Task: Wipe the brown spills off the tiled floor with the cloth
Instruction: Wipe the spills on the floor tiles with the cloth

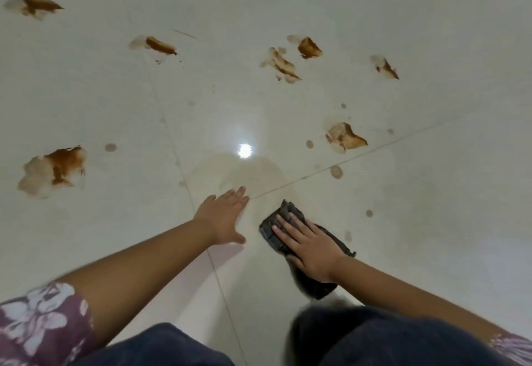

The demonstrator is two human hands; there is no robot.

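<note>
Right hand (309, 246) fingers spread flat, pressing dark cloth (275, 228) on tiled floor (431, 221); left hand (223, 217) splayed, bracing beside. Sweep firmly toward nearest brown spill (345, 138), refolding cloth when soaked.

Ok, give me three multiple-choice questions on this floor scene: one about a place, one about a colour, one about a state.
1. Where is the cloth?
A. under the right hand
B. under the left hand
C. on a spill

2. What colour is the cloth?
A. white
B. dark grey
C. yellow

3. The left hand is:
A. fisted
B. holding a bottle
C. flat on the floor

Answers: 1 A, the right palm presses it down. 2 B, it looks dark against the pale tiles. 3 C, fingers spread, nothing held.
</note>
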